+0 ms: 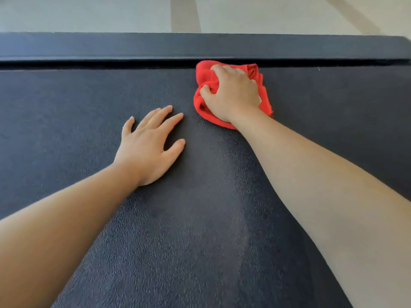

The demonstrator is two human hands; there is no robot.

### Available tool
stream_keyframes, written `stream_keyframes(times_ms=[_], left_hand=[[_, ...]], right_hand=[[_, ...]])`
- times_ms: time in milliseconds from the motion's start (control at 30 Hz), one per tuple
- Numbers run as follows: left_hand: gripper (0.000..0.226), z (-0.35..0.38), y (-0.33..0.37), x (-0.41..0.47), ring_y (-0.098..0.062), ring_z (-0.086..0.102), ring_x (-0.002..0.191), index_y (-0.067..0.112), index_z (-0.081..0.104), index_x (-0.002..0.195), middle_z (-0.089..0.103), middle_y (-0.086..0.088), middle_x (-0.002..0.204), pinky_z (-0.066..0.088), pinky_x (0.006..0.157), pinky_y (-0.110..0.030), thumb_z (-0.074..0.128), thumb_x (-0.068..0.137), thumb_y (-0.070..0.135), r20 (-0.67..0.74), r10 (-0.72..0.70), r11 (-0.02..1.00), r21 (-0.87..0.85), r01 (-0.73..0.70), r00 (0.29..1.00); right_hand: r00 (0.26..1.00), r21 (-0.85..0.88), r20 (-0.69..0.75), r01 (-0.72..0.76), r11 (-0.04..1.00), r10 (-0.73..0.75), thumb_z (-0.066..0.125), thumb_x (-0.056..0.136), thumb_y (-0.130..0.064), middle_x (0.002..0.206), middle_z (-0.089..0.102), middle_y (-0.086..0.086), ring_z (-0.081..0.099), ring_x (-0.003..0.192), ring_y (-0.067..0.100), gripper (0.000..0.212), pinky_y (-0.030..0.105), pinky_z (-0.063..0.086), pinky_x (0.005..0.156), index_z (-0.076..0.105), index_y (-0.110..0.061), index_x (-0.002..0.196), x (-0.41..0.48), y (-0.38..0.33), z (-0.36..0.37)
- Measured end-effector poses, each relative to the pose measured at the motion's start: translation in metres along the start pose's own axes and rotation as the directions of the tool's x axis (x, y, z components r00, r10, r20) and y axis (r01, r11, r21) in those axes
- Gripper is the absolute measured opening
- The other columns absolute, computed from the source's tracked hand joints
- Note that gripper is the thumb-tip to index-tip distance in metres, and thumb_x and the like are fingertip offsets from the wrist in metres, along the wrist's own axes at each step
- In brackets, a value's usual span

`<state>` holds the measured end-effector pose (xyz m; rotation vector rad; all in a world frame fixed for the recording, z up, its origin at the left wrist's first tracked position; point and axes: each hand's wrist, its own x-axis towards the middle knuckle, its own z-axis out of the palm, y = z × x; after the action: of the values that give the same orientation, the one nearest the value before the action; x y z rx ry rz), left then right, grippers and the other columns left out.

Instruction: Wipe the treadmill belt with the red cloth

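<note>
While my right hand (pixel 232 94) bunches the red cloth (pixel 263 97) against the belt's (pixel 66 112) far edge, unwiped belt stretches leftward past my flat, spread left hand (pixel 150 147).

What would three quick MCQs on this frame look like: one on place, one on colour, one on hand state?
1. Where does the cloth sit on the treadmill belt?
A) at the far edge, by the side rail
B) at the near edge
C) in the middle of the belt

2. What colour is the cloth?
A) blue
B) red
C) white

3. What is the left hand doing?
A) gripping the cloth
B) lifted off the belt
C) lying flat on the belt, fingers spread

Answers:
1 A: the cloth reaches the gap below the side rail.
2 B: bright red folds show around the right hand, which grips it.
3 C: its fingers are straight and it holds nothing.
</note>
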<state>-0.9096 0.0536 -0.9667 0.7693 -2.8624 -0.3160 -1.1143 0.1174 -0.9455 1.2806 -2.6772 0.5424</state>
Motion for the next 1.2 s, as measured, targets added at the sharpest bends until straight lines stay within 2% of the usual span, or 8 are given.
stream_keyframes(times_ms=[167, 333, 467, 567, 700, 800, 967, 1200], left_hand=[[0.055, -0.001, 0.001, 0.000, -0.007, 0.012, 0.142, 0.038, 0.028, 0.142, 0.021, 0.012, 0.154, 0.003, 0.114, -0.048, 0.036, 0.089, 0.050, -0.011, -0.004, 1.000, -0.021, 0.004, 1.000], [0.049, -0.004, 0.002, 0.001, -0.011, 0.017, 0.142, 0.033, 0.036, 0.140, 0.027, 0.008, 0.153, 0.006, 0.114, -0.050, 0.041, 0.092, 0.038, -0.018, -0.013, 0.998, -0.069, 0.012, 1.000], [0.043, -0.011, 0.004, -0.009, -0.022, 0.033, 0.136, 0.024, 0.050, 0.133, 0.040, -0.002, 0.147, 0.022, 0.113, -0.043, 0.045, 0.091, 0.025, -0.113, -0.027, 0.993, -0.119, 0.013, 0.993], [0.044, -0.012, 0.010, -0.037, -0.024, 0.027, 0.139, 0.022, 0.044, 0.138, 0.034, -0.006, 0.150, 0.021, 0.114, -0.043, 0.040, 0.094, 0.023, -0.060, -0.028, 0.995, -0.095, 0.023, 0.998], [0.047, -0.020, 0.008, -0.121, -0.024, 0.022, 0.142, 0.024, 0.038, 0.141, 0.028, -0.002, 0.153, 0.016, 0.114, -0.043, 0.037, 0.095, 0.033, 0.017, 0.069, 0.995, -0.069, -0.068, 0.997], [0.057, -0.033, 0.002, -0.180, -0.023, 0.025, 0.141, 0.026, 0.041, 0.140, 0.030, 0.001, 0.152, 0.017, 0.114, -0.041, 0.026, 0.088, 0.043, 0.035, 0.061, 0.996, -0.064, -0.058, 0.998], [0.057, -0.039, 0.009, -0.193, -0.022, 0.027, 0.140, 0.023, 0.042, 0.139, 0.033, -0.001, 0.151, 0.020, 0.114, -0.041, 0.030, 0.086, 0.037, 0.036, -0.012, 0.998, -0.056, 0.014, 0.999], [0.049, -0.037, 0.009, -0.202, -0.023, 0.021, 0.142, 0.020, 0.036, 0.143, 0.027, -0.004, 0.153, 0.015, 0.115, -0.041, 0.042, 0.095, 0.025, 0.035, -0.029, 0.999, -0.037, 0.030, 0.999]], right_hand=[[1.000, -0.043, -0.010, 0.009, 0.999, -0.009, 0.043, 0.085, -0.047, 0.122, 0.058, -0.001, 0.047, 0.118, 0.027, 0.047, 0.043, 0.039, 0.090, 0.050, -0.022, 0.124, -0.006, -0.002, 0.000], [0.999, -0.041, 0.032, 0.028, 0.999, -0.027, 0.044, 0.085, -0.046, 0.126, 0.055, -0.003, 0.045, 0.119, 0.025, 0.047, 0.044, 0.039, 0.088, 0.048, -0.023, 0.126, -0.065, -0.017, -0.015], [0.996, -0.023, 0.034, 0.088, 0.996, -0.087, 0.044, 0.086, -0.045, 0.124, 0.054, -0.006, 0.046, 0.117, 0.022, 0.046, 0.042, 0.039, 0.085, 0.049, -0.024, 0.126, -0.144, -0.031, -0.033], [0.992, -0.015, 0.040, 0.123, 0.992, -0.122, 0.045, 0.084, -0.044, 0.122, 0.054, -0.005, 0.048, 0.113, 0.022, 0.044, 0.041, 0.042, 0.079, 0.052, -0.023, 0.123, -0.205, -0.044, -0.048], [0.982, 0.028, -0.017, 0.190, 0.981, -0.190, 0.049, 0.078, -0.042, 0.123, 0.058, 0.000, 0.053, 0.111, 0.023, 0.045, 0.041, 0.045, 0.077, 0.058, -0.022, 0.117, -0.274, -0.063, -0.058], [0.981, 0.047, 0.023, 0.189, 0.981, -0.190, 0.048, 0.079, -0.044, 0.128, 0.056, -0.001, 0.051, 0.116, 0.022, 0.048, 0.043, 0.046, 0.081, 0.057, -0.022, 0.120, -0.273, -0.066, -0.059], [0.989, -0.006, 0.112, 0.100, 0.995, -0.098, 0.044, 0.085, -0.045, 0.135, 0.049, -0.004, 0.042, 0.124, 0.020, 0.052, 0.044, 0.039, 0.089, 0.046, -0.023, 0.132, -0.221, -0.080, -0.047], [0.969, 0.042, 0.075, 0.233, 0.972, -0.235, 0.047, 0.082, -0.042, 0.125, 0.056, 0.002, 0.050, 0.114, 0.025, 0.048, 0.043, 0.046, 0.081, 0.054, -0.019, 0.123, -0.280, -0.079, -0.063]])
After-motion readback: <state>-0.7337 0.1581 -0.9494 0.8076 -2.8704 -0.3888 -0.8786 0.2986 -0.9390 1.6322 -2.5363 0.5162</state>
